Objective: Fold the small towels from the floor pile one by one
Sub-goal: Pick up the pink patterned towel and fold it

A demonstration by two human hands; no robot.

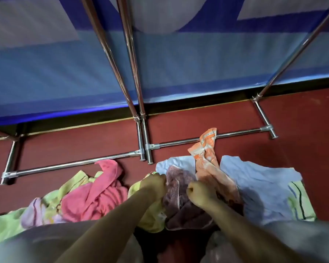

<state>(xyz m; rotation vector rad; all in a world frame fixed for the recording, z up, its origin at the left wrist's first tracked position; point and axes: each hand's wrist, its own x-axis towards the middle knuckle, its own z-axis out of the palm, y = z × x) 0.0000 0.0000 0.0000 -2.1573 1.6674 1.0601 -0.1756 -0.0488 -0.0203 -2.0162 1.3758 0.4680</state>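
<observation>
A person reaches down with both bare arms to a pile of cloths on a dark red floor (302, 118). The left hand (153, 184) is curled into a fist and grips the top edge of a purple-brown towel (176, 188). The right hand (199, 194) is curled tight too, and it grips the same towel on its other side. The towel hangs bunched between the two hands, in the middle of the pile. Just beside the right hand lies an orange and white towel (205, 149), and its far end rests on a shiny metal bar (239, 132) on the floor. A pale blue cloth (258, 186) spreads out under it, toward the right side of the pile. A pink towel (101, 194) lies crumpled to the left of the left hand, on top of a green and yellow cloth (72, 183). A small lilac cloth (31, 210) sits at the left end of the pile. More metal poles (130, 59) stand up from the floor behind the pile. A blue sheet (179, 63) with lighter stripes hangs behind the poles.
</observation>
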